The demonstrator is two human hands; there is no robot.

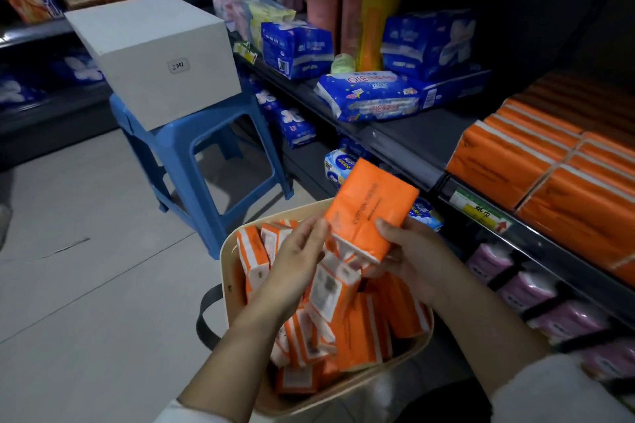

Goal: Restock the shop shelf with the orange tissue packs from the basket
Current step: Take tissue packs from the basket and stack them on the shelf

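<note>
A cream basket [226, 271] on the floor holds several orange tissue packs [347, 336] standing on end. Above it, one orange tissue pack [369, 208] is held tilted. My right hand [412, 257] grips its lower right end. My left hand [299, 261] touches its lower left edge with the fingertips. Rows of orange packs [536, 165] lie stacked on the dark shop shelf [405, 144] at the right.
A blue plastic stool [192, 148] with a white box [154, 58] on it stands left of the shelf. Blue tissue bags [371, 96] and bottles [374, 10] fill the shelf's far part. Pink packs [549, 306] sit on the lower shelf. Tiled floor spreads to the left.
</note>
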